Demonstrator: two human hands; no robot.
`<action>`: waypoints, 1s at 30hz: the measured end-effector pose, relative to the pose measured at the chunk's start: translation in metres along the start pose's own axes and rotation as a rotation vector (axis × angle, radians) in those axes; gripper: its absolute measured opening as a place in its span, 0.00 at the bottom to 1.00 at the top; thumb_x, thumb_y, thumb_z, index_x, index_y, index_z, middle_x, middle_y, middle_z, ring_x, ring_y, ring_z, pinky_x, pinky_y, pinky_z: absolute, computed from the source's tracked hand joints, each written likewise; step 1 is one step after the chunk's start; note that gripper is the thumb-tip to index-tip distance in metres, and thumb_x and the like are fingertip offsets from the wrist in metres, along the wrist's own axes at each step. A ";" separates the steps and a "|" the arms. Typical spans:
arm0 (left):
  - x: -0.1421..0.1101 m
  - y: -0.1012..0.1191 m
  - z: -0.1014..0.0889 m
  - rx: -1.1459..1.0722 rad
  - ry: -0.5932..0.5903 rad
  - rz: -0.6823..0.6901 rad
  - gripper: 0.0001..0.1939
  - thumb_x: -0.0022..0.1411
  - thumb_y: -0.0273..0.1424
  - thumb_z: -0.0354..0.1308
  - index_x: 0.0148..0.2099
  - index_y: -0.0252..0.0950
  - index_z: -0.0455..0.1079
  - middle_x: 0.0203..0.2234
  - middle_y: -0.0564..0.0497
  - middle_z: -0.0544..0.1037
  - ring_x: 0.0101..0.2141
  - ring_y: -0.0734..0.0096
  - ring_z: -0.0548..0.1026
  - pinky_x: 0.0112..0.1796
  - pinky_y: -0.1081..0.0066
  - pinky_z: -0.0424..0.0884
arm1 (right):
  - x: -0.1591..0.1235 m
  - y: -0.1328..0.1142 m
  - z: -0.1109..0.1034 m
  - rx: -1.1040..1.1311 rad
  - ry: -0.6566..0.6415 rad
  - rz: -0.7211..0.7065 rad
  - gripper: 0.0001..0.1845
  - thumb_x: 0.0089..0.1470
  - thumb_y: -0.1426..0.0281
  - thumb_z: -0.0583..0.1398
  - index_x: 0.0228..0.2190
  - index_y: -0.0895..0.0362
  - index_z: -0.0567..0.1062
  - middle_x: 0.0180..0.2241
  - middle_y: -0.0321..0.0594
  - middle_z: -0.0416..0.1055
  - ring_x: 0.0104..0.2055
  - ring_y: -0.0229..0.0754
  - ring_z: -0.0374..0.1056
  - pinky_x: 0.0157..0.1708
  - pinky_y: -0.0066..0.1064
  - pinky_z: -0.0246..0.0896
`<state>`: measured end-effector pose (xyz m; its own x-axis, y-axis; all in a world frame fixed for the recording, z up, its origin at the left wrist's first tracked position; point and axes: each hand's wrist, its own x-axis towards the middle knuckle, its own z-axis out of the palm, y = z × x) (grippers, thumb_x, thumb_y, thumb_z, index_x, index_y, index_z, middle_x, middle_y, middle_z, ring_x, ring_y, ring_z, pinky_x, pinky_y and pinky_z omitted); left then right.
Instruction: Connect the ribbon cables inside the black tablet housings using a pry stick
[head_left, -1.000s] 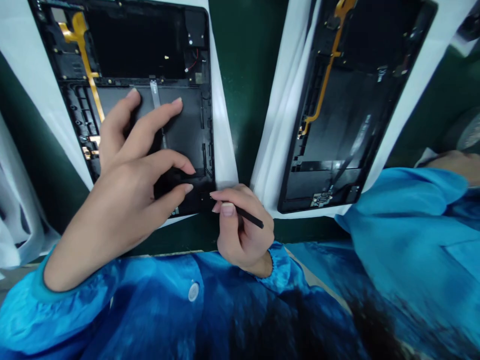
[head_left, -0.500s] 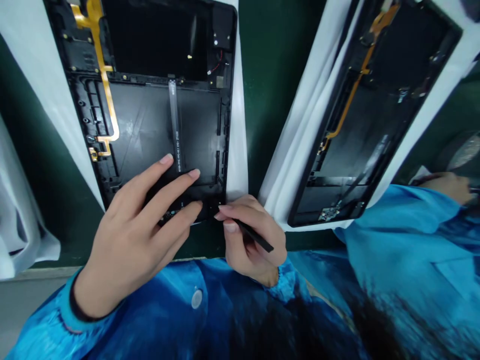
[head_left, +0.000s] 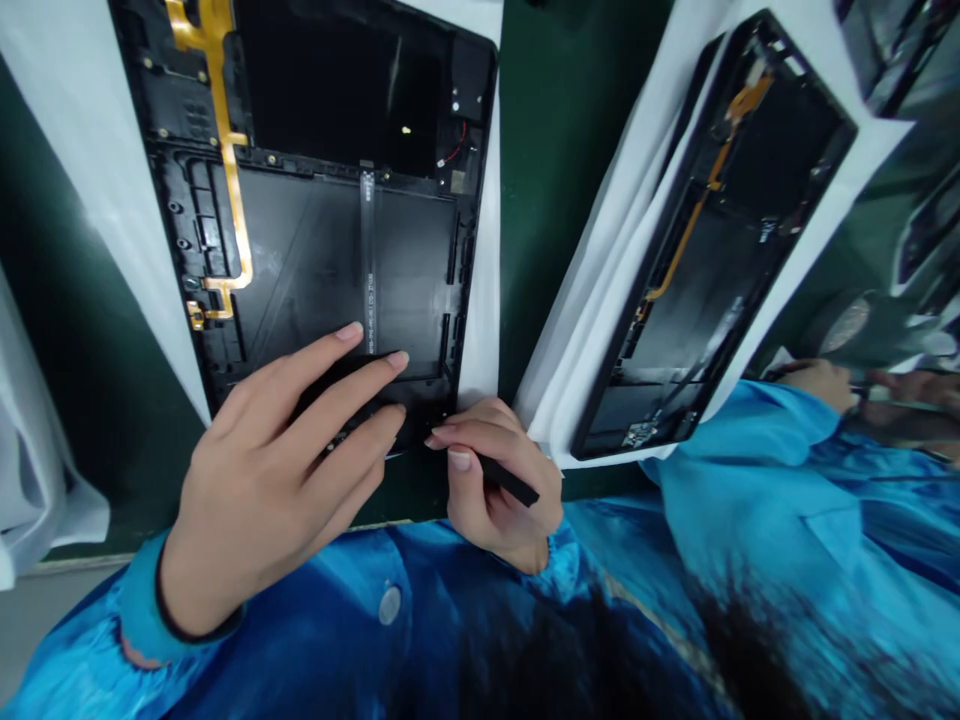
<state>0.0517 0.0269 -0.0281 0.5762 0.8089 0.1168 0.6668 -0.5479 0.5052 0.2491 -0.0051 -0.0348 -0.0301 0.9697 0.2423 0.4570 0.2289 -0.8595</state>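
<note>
An opened tablet housing point(head_left: 300, 260), black inside, lies in front of me with an orange flex cable point(head_left: 236, 210) along its left side and a grey ribbon cable point(head_left: 368, 250) down the middle. My left hand point(head_left: 277, 480) rests over its lower edge, fingers spread, covering part of a small board there. At the housing's lower right corner, my right hand point(head_left: 499, 480) pinches a thin black stick-like tool point(head_left: 510, 480). The tool's front end is hidden behind my fingers, so I cannot tell what it touches.
A second opened tablet housing point(head_left: 705, 270) lies on white cloth point(head_left: 607, 220) to the right. Beyond it sits a co-worker in a blue sleeve point(head_left: 720, 480), with a hand point(head_left: 821, 385) in view. Folded white cloth point(head_left: 45, 450) hangs over the green table point(head_left: 97, 330) edge at left.
The view has shifted, so the near housing appears slightly right and lower, and more of the right side shows. Both hands keep nearly the same pose at the housing's lower edge.
</note>
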 end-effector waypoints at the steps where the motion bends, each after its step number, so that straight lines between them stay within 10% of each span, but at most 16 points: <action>1: 0.000 0.000 0.000 -0.008 0.006 -0.001 0.13 0.68 0.33 0.53 0.53 0.40 0.70 0.63 0.58 0.68 0.63 0.56 0.65 0.60 0.52 0.74 | 0.000 0.000 0.000 -0.011 0.001 0.006 0.12 0.57 0.79 0.58 0.41 0.56 0.76 0.30 0.40 0.77 0.31 0.42 0.73 0.29 0.37 0.70; 10: 0.000 -0.003 0.002 -0.034 0.068 0.034 0.14 0.65 0.29 0.57 0.53 0.37 0.72 0.60 0.48 0.72 0.63 0.53 0.66 0.57 0.51 0.75 | 0.005 -0.006 0.006 -0.035 0.011 0.011 0.11 0.58 0.80 0.56 0.39 0.57 0.76 0.29 0.40 0.75 0.31 0.42 0.72 0.29 0.37 0.68; 22: -0.020 -0.002 -0.020 -0.103 0.217 -0.162 0.12 0.66 0.34 0.52 0.48 0.42 0.72 0.63 0.64 0.67 0.63 0.49 0.64 0.55 0.40 0.74 | 0.011 -0.029 -0.003 -0.098 0.086 0.128 0.14 0.66 0.73 0.50 0.36 0.57 0.75 0.44 0.45 0.70 0.45 0.41 0.71 0.44 0.37 0.72; 27: -0.030 -0.006 -0.020 0.066 0.266 -0.268 0.56 0.43 0.49 0.66 0.72 0.49 0.48 0.72 0.52 0.34 0.69 0.29 0.37 0.66 0.31 0.49 | 0.028 -0.044 -0.009 -0.316 0.008 0.201 0.15 0.64 0.77 0.50 0.48 0.58 0.71 0.59 0.54 0.63 0.64 0.45 0.62 0.62 0.44 0.63; 30: -0.034 -0.014 -0.010 0.119 0.277 -0.211 0.65 0.40 0.49 0.68 0.73 0.35 0.41 0.71 0.37 0.40 0.69 0.30 0.42 0.67 0.38 0.46 | 0.043 -0.044 -0.012 -0.339 -0.029 0.285 0.18 0.64 0.76 0.49 0.53 0.59 0.68 0.55 0.53 0.69 0.59 0.44 0.67 0.60 0.44 0.65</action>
<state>0.0178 0.0092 -0.0306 0.2809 0.9250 0.2560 0.8169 -0.3704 0.4420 0.2381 0.0255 0.0187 0.1165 0.9932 0.0001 0.7164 -0.0839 -0.6926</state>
